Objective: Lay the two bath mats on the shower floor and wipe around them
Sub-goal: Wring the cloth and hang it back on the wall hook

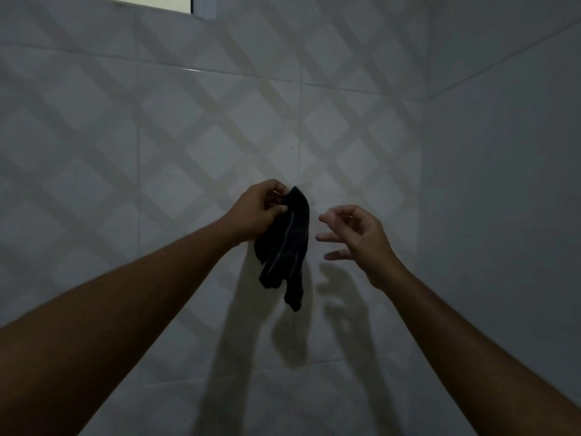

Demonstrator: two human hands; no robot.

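Cloth (284, 243), small and dark, pinched at its top by the left hand (256, 212). Thumb and fingers (278, 210) closed tight on the top edge. Rest of the cloth hanging down loose, crumpled, with thin pale stripes running along it. Lower end dangling below the hand, close to the tiled wall (157, 136); cannot tell if touching it.

Right hand (358, 237) just beside the cloth, not touching it. Spread wide, fingers (333, 236) curled a little and pointing toward the cloth. Holding nothing.

Both bare arms stretched out and up from the bottom corners of the view, left arm (125, 303) from the bottom left, right arm (465, 335) from the bottom right.

Behind the hands, pale tiles with a crisscross diamond pattern, wide slanted bands crossing over each other. Dark shadows (292, 338) of the arms, the hands and the cloth falling on the tiles below them. A second wall (503, 184), plain and pale, meeting the patterned one in a corner on the right side. At the very top, left of the middle, the bright lower edge of a window (176, 1) with a pale frame. Dim light everywhere. Bath mats and shower floor not in view.
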